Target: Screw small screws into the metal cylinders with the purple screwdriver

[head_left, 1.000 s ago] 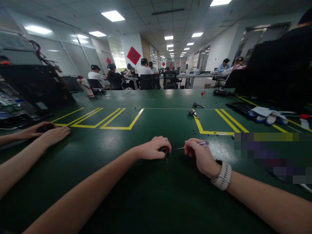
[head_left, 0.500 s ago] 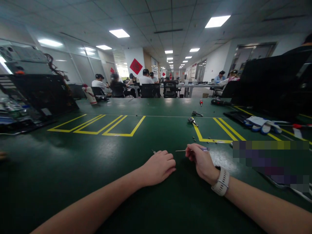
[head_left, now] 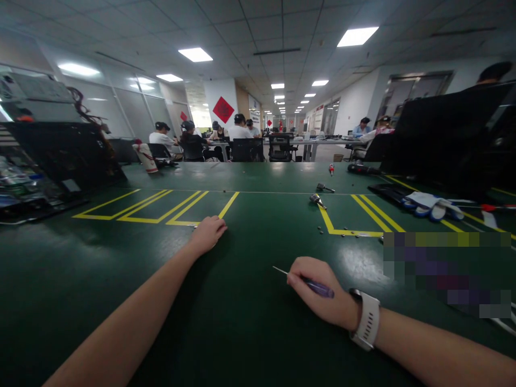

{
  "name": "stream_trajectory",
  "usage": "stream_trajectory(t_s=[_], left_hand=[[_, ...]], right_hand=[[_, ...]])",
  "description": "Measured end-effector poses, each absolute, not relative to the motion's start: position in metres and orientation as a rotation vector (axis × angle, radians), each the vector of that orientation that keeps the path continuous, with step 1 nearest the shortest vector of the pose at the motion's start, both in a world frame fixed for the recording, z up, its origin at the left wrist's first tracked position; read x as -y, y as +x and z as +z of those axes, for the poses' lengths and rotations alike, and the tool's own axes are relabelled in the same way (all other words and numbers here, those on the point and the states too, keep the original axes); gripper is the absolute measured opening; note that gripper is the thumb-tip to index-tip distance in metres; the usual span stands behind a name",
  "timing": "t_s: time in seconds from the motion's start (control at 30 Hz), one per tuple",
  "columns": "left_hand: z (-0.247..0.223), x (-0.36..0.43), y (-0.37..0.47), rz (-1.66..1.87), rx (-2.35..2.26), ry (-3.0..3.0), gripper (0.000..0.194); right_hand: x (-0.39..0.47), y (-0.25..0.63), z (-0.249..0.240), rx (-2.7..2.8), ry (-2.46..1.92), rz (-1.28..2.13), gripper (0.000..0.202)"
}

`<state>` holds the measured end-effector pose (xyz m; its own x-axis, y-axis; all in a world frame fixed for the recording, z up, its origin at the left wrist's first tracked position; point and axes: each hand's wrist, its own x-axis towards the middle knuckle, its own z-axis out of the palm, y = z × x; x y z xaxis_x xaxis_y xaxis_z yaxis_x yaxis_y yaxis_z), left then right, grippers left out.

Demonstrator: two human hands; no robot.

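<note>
holds purple screwdriver (head_left: 321, 289) in closed right hand (head_left: 323, 272), lower centre-right | left hand (head_left: 209, 235) half-curled, centre-left, can't tell contents | green table (head_left: 258, 231), yellow tape (head_left: 137, 220), lower half | seated people (head_left: 239, 130), upper centre

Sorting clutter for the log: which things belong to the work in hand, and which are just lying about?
In the work:
purple-handled screwdriver, held in the right hand
left hand contents, if any: hidden

Probably just lying about:
white-and-blue gloves
two dark metal pieces
small loose bits (uncertain, could be parts)
</note>
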<state>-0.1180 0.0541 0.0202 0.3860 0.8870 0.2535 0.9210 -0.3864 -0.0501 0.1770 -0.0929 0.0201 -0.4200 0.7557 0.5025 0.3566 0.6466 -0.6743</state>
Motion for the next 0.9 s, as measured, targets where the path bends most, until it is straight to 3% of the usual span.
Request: stream_trajectory(t_s=[0.37,0.57,0.9], left_hand=[[0.024,-0.047,-0.114,-0.245,1.652,-2.382,0.029],[0.025,-0.044,-0.114,-0.275,1.678,-2.379,0.028],[0.022,-0.044,-0.115,-0.403,1.548,-2.282,0.03]], right_hand=[[0.075,0.188,0.021,1.797,-1.018,0.643,0.014],[0.044,0.212,0.018,1.507,-1.187,0.659,0.026],[0.018,0.243,0.013,1.349,-1.383,0.434,0.02]])
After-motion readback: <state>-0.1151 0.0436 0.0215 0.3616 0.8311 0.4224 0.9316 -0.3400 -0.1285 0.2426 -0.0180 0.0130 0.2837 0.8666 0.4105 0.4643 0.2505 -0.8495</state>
